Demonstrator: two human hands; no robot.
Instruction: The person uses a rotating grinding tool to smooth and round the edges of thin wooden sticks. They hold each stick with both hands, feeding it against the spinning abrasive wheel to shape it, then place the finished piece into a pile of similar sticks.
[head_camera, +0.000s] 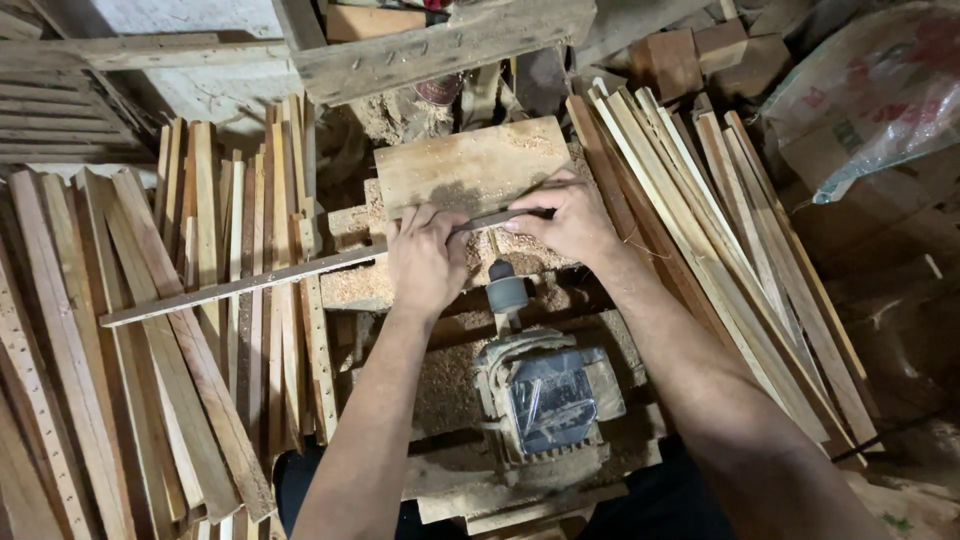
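A long thin wooden strip lies across the work area, running from lower left to upper right. My left hand presses down on it near the middle. My right hand grips its right end. The strip rests against a sawdust-covered wooden block. Just below my hands sits a dusty electric motor with a grey shaft pointing up toward the strip.
Piles of similar wooden strips lie to the left and lean at the right. A rough wooden beam crosses the top. A plastic sack sits at the upper right. Sawdust covers the bench.
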